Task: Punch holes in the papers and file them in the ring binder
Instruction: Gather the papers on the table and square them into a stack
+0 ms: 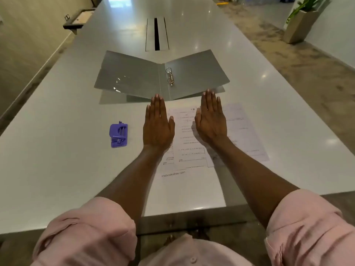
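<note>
A grey ring binder (134, 77) lies open on the white table, its metal rings (170, 76) shut near the spine. In front of it lie several printed papers (238, 129), loosely fanned. My left hand (158, 125) is flat, palm down, fingers straight, over the left edge of the papers. My right hand (211, 120) is flat in the same way on the middle of the papers, its fingertips close to the binder's front edge. A purple hole punch (118, 134) sits to the left of my left hand, apart from it.
The long white table (57, 169) has a cable slot (157, 34) beyond the binder. A planter (299, 24) stands on the floor at the far right. A dark shelf (76, 20) juts from the wall at the far left.
</note>
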A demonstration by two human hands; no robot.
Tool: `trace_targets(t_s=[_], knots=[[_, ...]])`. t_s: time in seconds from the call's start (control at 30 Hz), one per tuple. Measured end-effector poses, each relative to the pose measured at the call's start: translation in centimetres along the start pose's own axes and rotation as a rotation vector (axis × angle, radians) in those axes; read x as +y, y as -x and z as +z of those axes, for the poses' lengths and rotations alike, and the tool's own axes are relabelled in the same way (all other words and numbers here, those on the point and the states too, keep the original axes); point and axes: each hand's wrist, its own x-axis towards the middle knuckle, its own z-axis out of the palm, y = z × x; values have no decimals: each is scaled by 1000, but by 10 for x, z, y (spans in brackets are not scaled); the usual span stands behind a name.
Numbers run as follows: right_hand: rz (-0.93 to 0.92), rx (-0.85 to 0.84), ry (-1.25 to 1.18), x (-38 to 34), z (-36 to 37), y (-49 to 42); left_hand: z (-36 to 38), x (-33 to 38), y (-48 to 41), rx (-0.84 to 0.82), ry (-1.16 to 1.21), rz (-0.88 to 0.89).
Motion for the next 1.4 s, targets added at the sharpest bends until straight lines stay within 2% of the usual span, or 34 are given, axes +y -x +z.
trace_targets(t_s=[0.2,0.37,0.57,0.73,0.9,1.0,1.13,1.23,1.4], knots=[[61,-43,18,0,5,5,7,-5,3,-28,10,-50],[77,-73,-20,-4,-2,8,1,-13,-11,-26,-69,-73],[130,48,-265,-15,-24,33,-20,-36,-34,78,174,-225],[150,-50,-458,-32,-38,63,-29,-66,-56,-63,312,-347],[10,-165,-581,-65,-41,82,-27,-97,-74,-268,183,-342],[-127,-273,-540,-73,-29,87,-18,-115,-82,-342,78,-313],[-290,-410,-388,-74,-17,94,-25,-112,-86,-387,53,-313],[-305,-482,-339,-76,-19,96,-28,-107,-86,-403,9,-288],[-299,-510,-335,-74,-19,94,-32,-98,-89,-407,33,-311]])
